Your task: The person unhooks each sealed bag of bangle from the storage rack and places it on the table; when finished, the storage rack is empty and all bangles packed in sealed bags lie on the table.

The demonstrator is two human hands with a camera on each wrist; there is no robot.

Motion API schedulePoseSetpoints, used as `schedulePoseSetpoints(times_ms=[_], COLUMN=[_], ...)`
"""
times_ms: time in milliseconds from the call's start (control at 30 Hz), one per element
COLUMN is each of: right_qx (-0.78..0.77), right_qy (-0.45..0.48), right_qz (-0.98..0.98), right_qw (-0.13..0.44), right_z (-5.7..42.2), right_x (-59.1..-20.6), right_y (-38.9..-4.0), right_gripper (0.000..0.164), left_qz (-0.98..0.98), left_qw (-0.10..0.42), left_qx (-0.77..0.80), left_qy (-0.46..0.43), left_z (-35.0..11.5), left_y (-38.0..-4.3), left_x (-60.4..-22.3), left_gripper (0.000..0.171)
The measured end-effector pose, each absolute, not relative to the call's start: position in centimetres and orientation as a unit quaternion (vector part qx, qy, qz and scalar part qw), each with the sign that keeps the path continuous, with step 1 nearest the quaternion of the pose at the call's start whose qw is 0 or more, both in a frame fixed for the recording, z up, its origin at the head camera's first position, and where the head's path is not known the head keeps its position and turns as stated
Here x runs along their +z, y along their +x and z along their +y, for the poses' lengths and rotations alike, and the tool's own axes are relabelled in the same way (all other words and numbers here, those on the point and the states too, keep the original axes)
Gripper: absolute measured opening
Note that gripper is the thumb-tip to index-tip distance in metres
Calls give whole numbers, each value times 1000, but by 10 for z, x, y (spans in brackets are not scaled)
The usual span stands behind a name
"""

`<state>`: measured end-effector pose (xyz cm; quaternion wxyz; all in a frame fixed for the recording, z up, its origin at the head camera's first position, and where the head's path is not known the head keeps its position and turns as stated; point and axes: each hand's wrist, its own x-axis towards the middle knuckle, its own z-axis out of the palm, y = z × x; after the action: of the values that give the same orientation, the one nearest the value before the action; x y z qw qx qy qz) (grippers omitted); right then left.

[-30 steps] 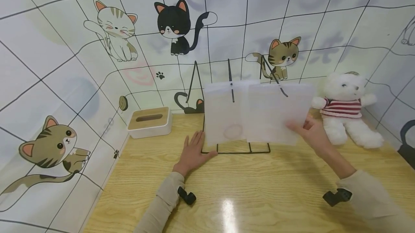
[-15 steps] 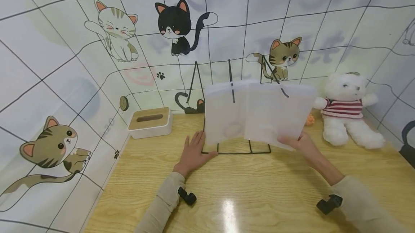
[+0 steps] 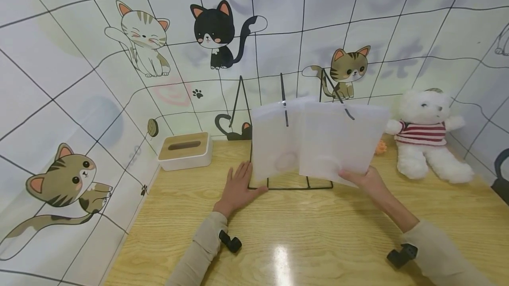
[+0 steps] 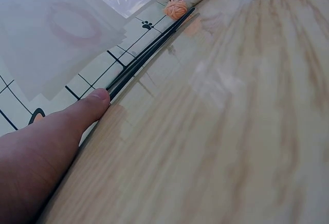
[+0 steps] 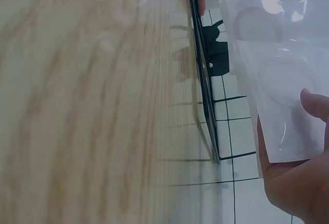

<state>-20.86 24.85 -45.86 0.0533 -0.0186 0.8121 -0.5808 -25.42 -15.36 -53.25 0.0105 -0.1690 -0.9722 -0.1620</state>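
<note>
Two frosted translucent bags hang from the prongs of a black wire rack (image 3: 287,188) at the back of the table. A pinkish ring shape shows through the left bag (image 3: 274,144). In the right wrist view, a pale round shape shows in the right bag (image 5: 293,80). My right hand (image 3: 367,182) pinches that bag near its lower edge, thumb in front and fingers behind. My left hand (image 3: 236,190) lies with fingers extended at the rack's left base corner. In the left wrist view its thumb (image 4: 95,103) touches the bottom wire.
A white tissue box (image 3: 184,151) with a wooden lid stands at the back left. At the back right sits a white teddy bear (image 3: 421,133) in a striped shirt, with a small orange ball (image 3: 380,147) beside it. Cat-printed walls border the wooden table (image 3: 310,237).
My right hand has moved left and slightly down on the right bag, drawing its bottom edge lower. My left hand stays at the rack's base.
</note>
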Motion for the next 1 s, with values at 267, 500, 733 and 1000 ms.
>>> schedulePoseSetpoints(times_ms=[267,500,733,1000], right_qx=[-587,-587,-619,-627], right_qy=[0,13,3,-28], right_qz=[808,809,785,778], right_qw=[47,21,-1,-7], right_z=[247,247,246,243], right_x=[-456,-460,-464,-466], right_y=[-203,-199,-196,-191], right_gripper=[38,37,18,16], left_qz=[-971,-971,-971,-972], left_qw=[14,16,11,16], left_qx=[-165,-167,-164,-158], left_qy=[-171,-171,-171,-173], left_z=[-155,-154,-154,-154], left_y=[-253,-253,-255,-255], left_x=[-531,-531,-531,-534], left_gripper=[105,105,105,105])
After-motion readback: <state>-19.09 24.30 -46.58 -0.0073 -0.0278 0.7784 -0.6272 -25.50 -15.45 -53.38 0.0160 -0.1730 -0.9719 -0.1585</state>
